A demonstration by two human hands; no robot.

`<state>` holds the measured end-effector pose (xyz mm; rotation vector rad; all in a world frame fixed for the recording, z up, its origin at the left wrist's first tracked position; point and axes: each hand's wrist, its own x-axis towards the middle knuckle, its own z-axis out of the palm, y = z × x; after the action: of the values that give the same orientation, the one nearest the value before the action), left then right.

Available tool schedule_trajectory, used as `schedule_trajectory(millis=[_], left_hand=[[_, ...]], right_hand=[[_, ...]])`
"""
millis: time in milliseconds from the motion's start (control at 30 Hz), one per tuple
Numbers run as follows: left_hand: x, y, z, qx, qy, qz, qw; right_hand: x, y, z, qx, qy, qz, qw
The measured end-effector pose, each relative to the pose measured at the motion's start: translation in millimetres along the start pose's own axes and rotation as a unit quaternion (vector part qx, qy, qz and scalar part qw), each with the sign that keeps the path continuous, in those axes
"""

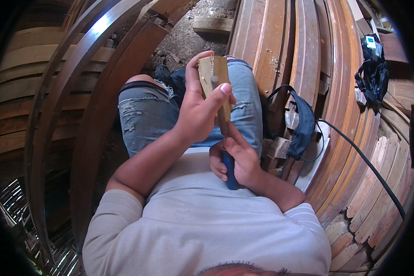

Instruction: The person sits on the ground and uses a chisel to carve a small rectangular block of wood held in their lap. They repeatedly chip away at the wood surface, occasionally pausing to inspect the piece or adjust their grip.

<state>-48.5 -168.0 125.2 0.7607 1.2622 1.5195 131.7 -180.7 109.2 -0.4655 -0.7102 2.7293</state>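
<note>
My left hand (194, 112) is wrapped round a pale wooden block (207, 69), holding it up above my lap with the thumb across its near face. In my right hand (244, 161) is a chisel (230, 171), gripped by its blue handle close to my belly. Its narrow blade points away from me and lies along the block, passing by my left thumb. The thumb and the block's edge partly hide the blade, so I cannot tell how deeply the tip touches the wood.
Long stacked boards (257, 37) run along my right, with wood chips on them. A dark blue cloth strap (301, 126) and a black cable (363, 152) lie there. A black bag (372, 78) sits farther right. Curved wooden beams (110, 78) stand at my left. A wood offcut (212, 25) lies on the ground ahead.
</note>
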Motion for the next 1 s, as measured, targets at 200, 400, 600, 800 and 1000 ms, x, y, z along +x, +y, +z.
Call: schedule_trajectory(millis=[200,400,600,800,1000], left_hand=[[-2,0,2,-0.011,0.002,0.013,1.000],[-2,3,0,0.037,0.002,0.022,0.999],[1,-1,-7,0.089,-0.007,0.040,0.995],[0,5,-6,0.083,-0.008,0.036,0.996],[3,-2,-11,0.138,-0.006,0.073,0.988]], right_hand=[[-1,0,0,-0.011,-0.001,-0.007,1.000],[0,2,-7,0.054,-0.034,-0.002,0.998],[1,0,-5,0.044,-0.015,-0.009,0.999],[4,-1,-2,-0.013,0.024,-0.038,0.999],[2,-2,3,-0.053,0.049,-0.032,0.997]])
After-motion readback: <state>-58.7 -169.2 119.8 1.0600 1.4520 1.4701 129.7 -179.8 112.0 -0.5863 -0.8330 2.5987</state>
